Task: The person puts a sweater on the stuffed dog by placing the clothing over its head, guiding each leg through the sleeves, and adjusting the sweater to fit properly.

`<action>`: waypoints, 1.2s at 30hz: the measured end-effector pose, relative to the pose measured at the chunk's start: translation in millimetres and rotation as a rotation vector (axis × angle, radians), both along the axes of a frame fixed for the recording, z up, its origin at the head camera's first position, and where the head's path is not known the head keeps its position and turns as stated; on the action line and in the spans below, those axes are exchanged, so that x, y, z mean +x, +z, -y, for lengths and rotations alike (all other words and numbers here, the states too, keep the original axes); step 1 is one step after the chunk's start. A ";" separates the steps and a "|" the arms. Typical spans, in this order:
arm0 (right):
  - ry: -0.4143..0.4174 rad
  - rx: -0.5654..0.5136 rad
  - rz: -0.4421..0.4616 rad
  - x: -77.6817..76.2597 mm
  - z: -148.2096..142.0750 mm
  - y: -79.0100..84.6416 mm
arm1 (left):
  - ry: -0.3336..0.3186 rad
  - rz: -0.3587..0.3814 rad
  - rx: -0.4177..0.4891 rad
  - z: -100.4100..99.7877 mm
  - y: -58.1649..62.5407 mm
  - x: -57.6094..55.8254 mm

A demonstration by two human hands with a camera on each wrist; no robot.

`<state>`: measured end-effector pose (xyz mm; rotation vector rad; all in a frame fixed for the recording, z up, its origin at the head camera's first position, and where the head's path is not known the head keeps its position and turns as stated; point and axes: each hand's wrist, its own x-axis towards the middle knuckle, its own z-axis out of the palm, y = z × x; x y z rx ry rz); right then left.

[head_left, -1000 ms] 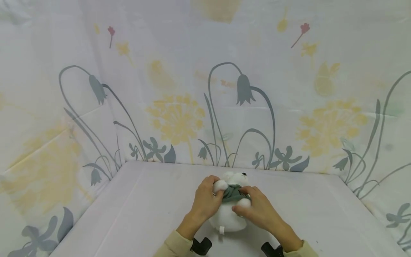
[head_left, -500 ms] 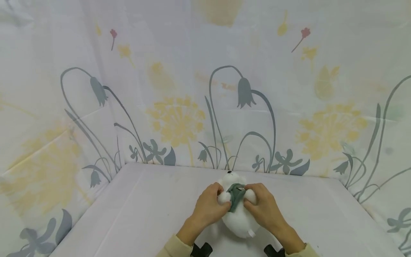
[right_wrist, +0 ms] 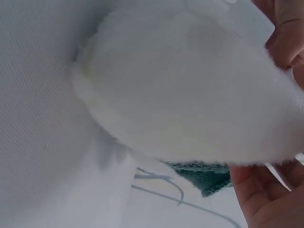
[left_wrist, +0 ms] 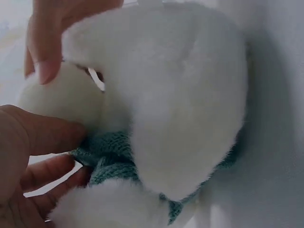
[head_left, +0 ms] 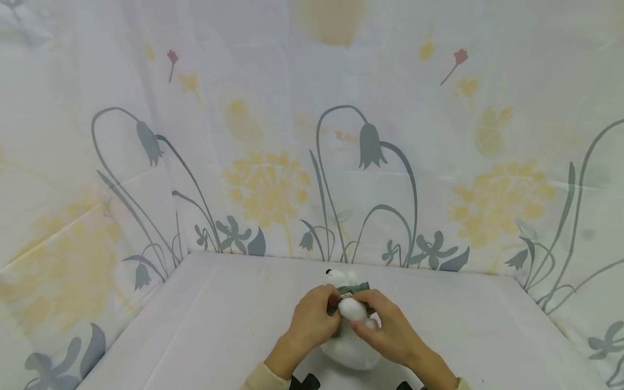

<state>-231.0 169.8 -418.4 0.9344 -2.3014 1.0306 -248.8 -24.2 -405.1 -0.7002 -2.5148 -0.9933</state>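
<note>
A white stuffed animal with a black nose sits tilted between both hands over the table, its head toward the far wall. Round its neck goes a green knitted scarf. My left hand grips the toy's near side, the thumb at the scarf and fingers curled behind it. On the opposite side, the right hand holds the toy by its upper body near a round white limb. The fluffy white body fills much of the right wrist view, and hides part of the right hand's grip.
The white covered table spreads out around the hands. Behind it hangs a pale curtain printed with yellow and grey-blue flowers. Black straps at the wrists show at the bottom edge.
The toy has been turned in the hands: its nose pointed right, then away, and now points left. Both hands stay on it, with fingers shifted, and the white tag is out of sight.
</note>
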 end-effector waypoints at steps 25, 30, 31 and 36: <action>-0.199 0.018 0.036 -1.0 4.4 -6.0 | 0.083 -0.063 -0.033 -1.5 -7.7 -5.0; -0.325 0.015 0.218 1.4 6.4 -4.1 | 0.058 -0.047 0.005 1.1 -7.5 -6.5; -0.330 0.006 0.261 1.7 6.6 -4.0 | 0.053 -0.046 0.014 1.4 -7.4 -6.6; -0.281 -0.058 0.398 1.0 7.1 -3.4 | -0.043 -0.031 0.094 3.5 -6.2 -6.1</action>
